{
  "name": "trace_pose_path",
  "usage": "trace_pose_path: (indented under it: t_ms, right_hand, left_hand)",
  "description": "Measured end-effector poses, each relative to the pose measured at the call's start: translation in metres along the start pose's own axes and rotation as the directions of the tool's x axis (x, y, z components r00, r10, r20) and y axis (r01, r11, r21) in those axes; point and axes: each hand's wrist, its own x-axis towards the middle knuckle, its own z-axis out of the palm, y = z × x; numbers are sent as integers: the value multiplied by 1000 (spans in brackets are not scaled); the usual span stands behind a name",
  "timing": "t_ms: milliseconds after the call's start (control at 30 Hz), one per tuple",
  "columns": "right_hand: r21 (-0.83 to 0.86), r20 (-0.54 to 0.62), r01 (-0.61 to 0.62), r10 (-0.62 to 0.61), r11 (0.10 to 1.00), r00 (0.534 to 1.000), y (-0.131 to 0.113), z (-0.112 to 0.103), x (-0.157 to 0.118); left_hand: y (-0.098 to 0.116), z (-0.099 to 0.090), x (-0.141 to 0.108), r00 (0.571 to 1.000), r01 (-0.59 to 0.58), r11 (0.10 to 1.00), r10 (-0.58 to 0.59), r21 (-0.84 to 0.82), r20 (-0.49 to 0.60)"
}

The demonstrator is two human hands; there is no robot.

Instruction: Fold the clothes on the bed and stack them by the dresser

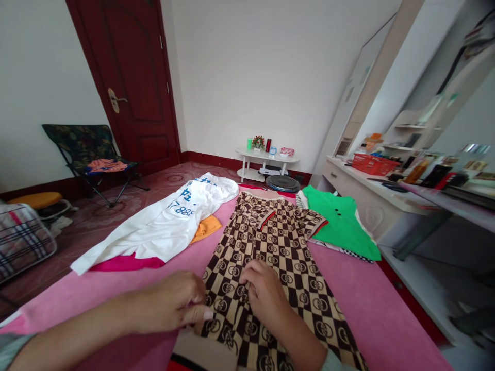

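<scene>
1. Position: the dress [286, 252] lies lengthwise on the middle of the sheet [386, 309], sleeves at the sheet's far end. The white shirt [154, 232] is on the sheet's left side, the green shirt [332, 214] on its right.
2. Left hand: we have the left hand [174, 304] at the dress's left edge, fingers curled and thumb extended. We cannot tell whether cloth is pinched between them.
3. Right hand: we have the right hand [266, 291] on the middle of the dress, fingers bent. We cannot tell whether the fingertips grip the cloth or only press it.
4. Step: we judge this to be straightening the cloth. Creases gather beside the right fingers; we ease them outward with flat fingers and light pressure, as harder pressure could drag the sheet.
5. Edge: we steady the left edge while smoothing, so that the cloth does not slide. We draw the tan band [209, 353] straight, without stretching it.
6. Sleeves: one cuff [266, 220] lies inward on the dress; the right sleeve [309, 219] extends towards the green shirt. We check that both lie flat, without twists.
7. Clearance: we work within the sheet's middle, so that neither neighbouring shirt is caught or rumpled.
</scene>
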Motion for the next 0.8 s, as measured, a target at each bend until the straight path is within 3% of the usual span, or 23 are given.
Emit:
trace_pose_path:
  t_ms: [67,167,267,433,600,700,800]
  right_hand:
    - [-6,-1,-7,7,1000,1000,-1,2,0]
    - [3,-5,-14,14,1000,1000,1,4,0]
    - [19,-2,-11,11,1000,1000,2,5,-1]
    - [56,-6,3,-3,998,1000,3,5,-3]
    - [65,-22,-9,11,998,1000,4,8,-4]
    - [60,-22,-14,16,998,1000,4,9,-4]
    - [61,-21,-17,18,998,1000,3,9,-3]
  left_hand:
    - [2,-6,22,1000,0,997,0,80,4]
    - [0,-11,70,985,-37,987,62,156,-160]
    - [-16,-10,126,953,-4,985,56,171,-298]
    - [-54,5,195,955,157,956,-83,248,-284]
    - [-69,22,218,907,281,914,-153,292,-393]
    - [-72,27,218,892,232,938,-99,258,-441]
    - [-74,30,215,906,148,954,-26,259,-423]
